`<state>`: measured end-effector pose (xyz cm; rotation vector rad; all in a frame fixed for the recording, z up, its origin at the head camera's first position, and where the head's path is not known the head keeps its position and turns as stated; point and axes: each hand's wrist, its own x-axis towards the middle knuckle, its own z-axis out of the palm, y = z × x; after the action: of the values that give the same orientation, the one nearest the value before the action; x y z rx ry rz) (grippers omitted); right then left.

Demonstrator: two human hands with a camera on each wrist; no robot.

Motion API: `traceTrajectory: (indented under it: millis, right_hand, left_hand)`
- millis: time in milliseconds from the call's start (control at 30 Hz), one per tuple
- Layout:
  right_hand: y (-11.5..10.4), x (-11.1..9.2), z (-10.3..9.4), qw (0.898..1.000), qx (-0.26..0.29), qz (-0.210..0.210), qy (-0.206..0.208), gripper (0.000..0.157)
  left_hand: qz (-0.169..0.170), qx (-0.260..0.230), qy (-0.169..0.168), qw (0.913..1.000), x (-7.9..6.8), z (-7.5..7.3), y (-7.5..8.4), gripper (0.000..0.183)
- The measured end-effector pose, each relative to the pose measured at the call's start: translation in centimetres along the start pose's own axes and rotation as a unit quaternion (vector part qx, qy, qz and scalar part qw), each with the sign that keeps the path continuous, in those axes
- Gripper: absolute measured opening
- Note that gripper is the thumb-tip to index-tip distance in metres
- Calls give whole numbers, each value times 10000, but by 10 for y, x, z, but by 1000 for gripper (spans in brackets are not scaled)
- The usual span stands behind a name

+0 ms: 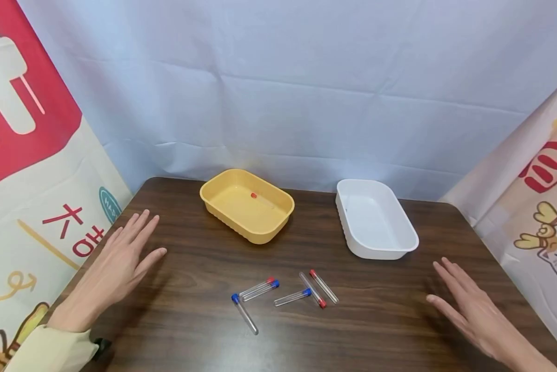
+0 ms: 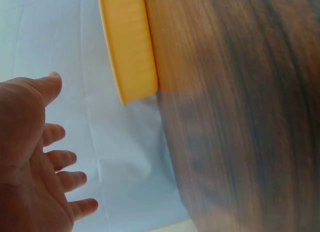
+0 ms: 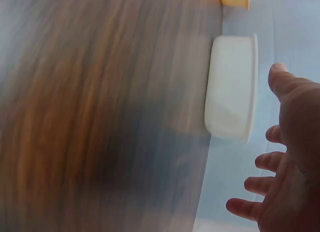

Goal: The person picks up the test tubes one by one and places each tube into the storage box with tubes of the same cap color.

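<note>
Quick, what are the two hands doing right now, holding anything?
Left hand: open, fingers extended, holding nothing.
Right hand: open, fingers extended, holding nothing.

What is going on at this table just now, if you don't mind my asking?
A person's left grip and right grip are empty, fingers extended, at opposite sides of the table. Between them lie six clear tubes, three with red caps and three with blue caps. Behind these stand a yellow tray and a white tray. The yellow one holds a small red piece, too small to identify.
</note>
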<state>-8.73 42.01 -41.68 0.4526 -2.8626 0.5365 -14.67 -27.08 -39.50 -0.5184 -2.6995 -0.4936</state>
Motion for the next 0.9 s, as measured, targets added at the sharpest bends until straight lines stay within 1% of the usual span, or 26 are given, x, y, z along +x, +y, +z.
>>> traceTrajectory:
  millis: [100,167,333,433,600,767,900]
  right_hand:
    - [-10,5,1,10000,56,-35,-56,77]
    - [-17,9,0,9999,40,-131,-10,77]
    - [-38,18,0,9996,-17,-272,-3,77]
    - [-50,22,1,9997,8,-192,-153,75]
    - [-67,29,3,9992,52,-53,-389,71]
    - [-80,37,11,9990,-61,-299,-326,69]
    - [-88,44,17,9982,-147,-489,-318,67]
  left_hand:
    - [-83,-135,-104,9998,6,1,2,78]
    - [-124,-226,-169,9995,11,2,3,77]
    - [-132,-425,-266,9987,27,7,8,78]
    - [-204,-603,-373,9973,37,10,11,78]
    - [-479,-844,-576,9936,53,16,11,77]
    - [-734,-998,-758,9894,68,22,6,78]
    - [-796,-1214,-801,9862,78,28,4,79]
